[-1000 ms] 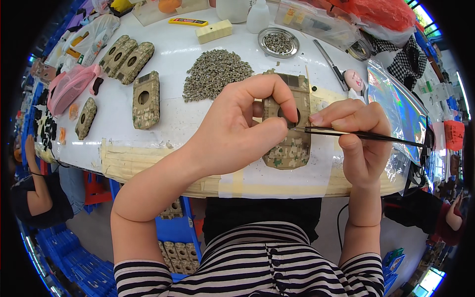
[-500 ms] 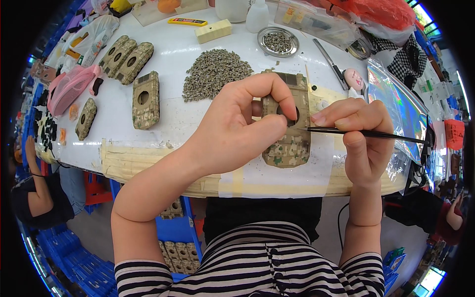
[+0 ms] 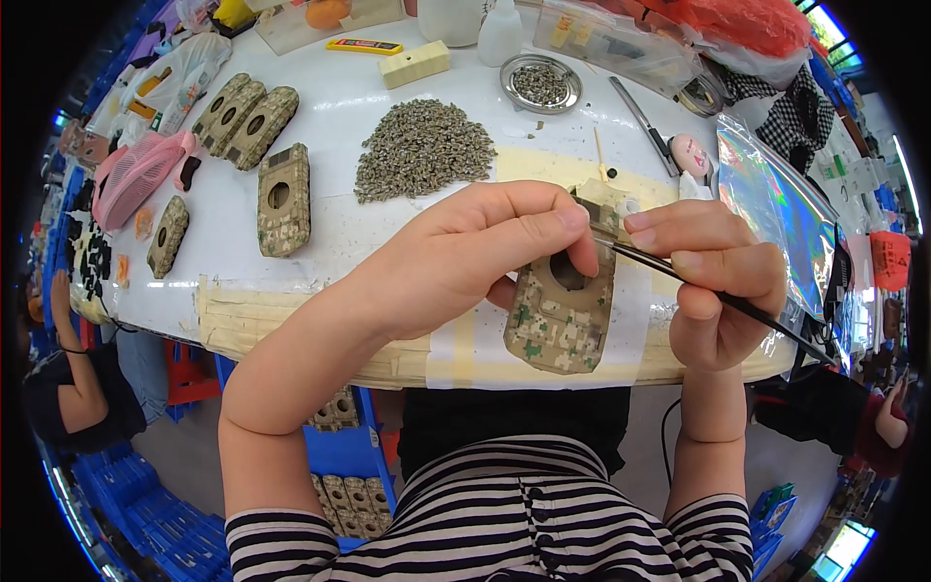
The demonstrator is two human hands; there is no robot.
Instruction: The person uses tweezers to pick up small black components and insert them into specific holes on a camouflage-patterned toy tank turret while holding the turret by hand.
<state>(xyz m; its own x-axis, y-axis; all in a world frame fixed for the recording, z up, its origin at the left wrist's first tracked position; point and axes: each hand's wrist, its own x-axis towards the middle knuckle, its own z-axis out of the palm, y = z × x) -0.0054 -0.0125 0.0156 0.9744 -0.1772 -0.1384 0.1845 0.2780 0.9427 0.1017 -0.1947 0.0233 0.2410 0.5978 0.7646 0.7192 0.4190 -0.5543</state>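
Observation:
A camouflage model tank hull (image 3: 557,335), with a round opening in its top, is tilted over the near edge of the table. My left hand (image 3: 465,242) is closed around its far left part, thumb and forefinger meeting over the top, other fingers at its side. Whether a tiny part sits in that pinch is hidden. My right hand (image 3: 722,281) grips slim black tweezers (image 3: 742,305) between thumb and fingers. Their fine tip meets the hull's far end beside my left fingertips. Beyond my left hand lies a heap of tiny camouflage parts (image 3: 417,150).
More camouflage hulls (image 3: 284,213) lie to the left beside a pink mesh pouch (image 3: 141,179). At the back are a yellow block (image 3: 415,64), a round metal dish (image 3: 540,83) of small parts and a white bottle (image 3: 501,37). A pen-like tool (image 3: 642,121) and shiny film (image 3: 776,204) lie right.
The hull has come nearer to me and tilted. My left fingers have shifted toward its far end, and the tweezers have swung more steeply, their tip now there too.

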